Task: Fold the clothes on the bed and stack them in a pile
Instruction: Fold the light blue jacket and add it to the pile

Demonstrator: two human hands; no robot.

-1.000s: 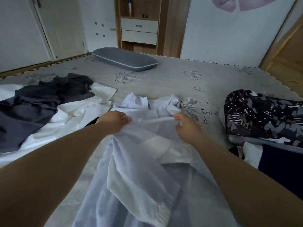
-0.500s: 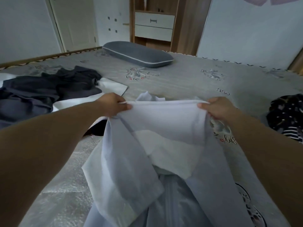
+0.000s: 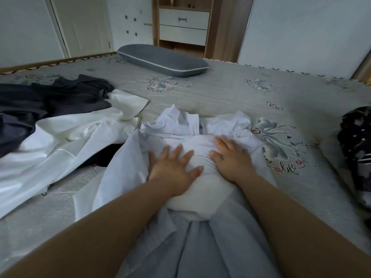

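Both hands [image 3: 174, 167] now flat on white shirt [image 3: 186, 125] — bedsheet [image 3: 220, 93] reads "life"

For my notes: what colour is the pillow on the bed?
The pillow is dark grey with thin white piping along its edge, seen in the head view.

A wooden shelf unit [image 3: 183, 27] stands against the far wall, holding two white drawers — the upper one with a dark handle. Left of it runs a white wall [image 3: 130, 21] dotted with small dark squares, then a pale door [image 3: 84, 27]. Right of it, a plain white panel [image 3: 305, 31] fills the wall. In front lies a grey pillow [image 3: 162, 60] on the grey patterned bed [image 3: 230, 93] — the light is soft and dim.
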